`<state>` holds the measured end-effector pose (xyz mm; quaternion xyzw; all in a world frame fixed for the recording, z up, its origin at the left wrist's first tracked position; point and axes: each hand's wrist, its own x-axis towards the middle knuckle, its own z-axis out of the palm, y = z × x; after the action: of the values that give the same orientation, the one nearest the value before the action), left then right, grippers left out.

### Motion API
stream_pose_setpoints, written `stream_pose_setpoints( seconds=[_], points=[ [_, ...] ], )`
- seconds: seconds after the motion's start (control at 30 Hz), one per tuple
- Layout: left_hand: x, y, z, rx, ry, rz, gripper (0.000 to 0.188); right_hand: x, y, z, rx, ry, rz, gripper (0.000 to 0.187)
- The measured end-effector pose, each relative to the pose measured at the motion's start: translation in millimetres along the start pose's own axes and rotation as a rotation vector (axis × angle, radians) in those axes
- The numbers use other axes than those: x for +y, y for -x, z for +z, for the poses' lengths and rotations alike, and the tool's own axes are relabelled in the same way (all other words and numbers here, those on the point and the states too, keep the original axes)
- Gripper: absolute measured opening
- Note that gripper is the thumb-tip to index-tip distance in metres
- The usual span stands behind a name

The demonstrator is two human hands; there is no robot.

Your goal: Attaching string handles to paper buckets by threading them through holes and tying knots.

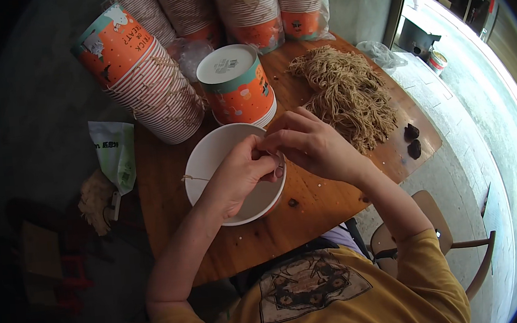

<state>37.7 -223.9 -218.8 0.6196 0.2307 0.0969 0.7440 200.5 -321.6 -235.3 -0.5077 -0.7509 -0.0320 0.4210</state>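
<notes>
A: Head view, the only one. Where is the work?

B: White tub (199, 155), mouth up, on the wooden table (311, 203), nearer the left edge than the right corner. Slight tilt of the tub: cannot tell.

A: State of the fingers?

B: Left hand (241, 172): thumb and fingers closed together over the tub's right side. Right hand (307, 139): fingers bent down, tips pinched, meeting the left fingertips there. What lies between the tips is too small and too covered to tell.

A: The strand?

B: One thin tan strand (196, 178) shows at the tub's left rim, its tip just past it. Long axis runs roughly left to right, parallel to no table edge, and passes out of sight at the left wrist. Whether it reaches the fingertips: cannot tell.

A: Key relation?

B: The visible length lies left of both sets of fingertips, across the tub mouth. Left hand is nearer; right hand is farther off.

A: Surroundings?

B: Short upturned stack (237, 99) just beyond the tub. Tall stack (154, 94) by the left edge. Wrapped stacks (248, 5) along the far edge. Cord heap (345, 98) toward the right edge; two dark lumps (414, 149) near the right corner.
</notes>
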Motion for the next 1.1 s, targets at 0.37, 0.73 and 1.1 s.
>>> stream_pose_setpoints(
  seconds=[0.37,0.73,1.1],
  points=[
    [4,1,3,-0.018,0.027,-0.007,0.037,8,-8,-21,-0.157,0.116,-0.113,0.024],
    [6,3,4,-0.037,-0.014,-0.036,0.039,11,23,-7,-0.135,-1.116,0.553,0.007],
    [1,4,6,-0.003,-0.004,-0.001,0.034,1,20,-9,-0.111,-0.337,0.363,0.016]
  ],
)
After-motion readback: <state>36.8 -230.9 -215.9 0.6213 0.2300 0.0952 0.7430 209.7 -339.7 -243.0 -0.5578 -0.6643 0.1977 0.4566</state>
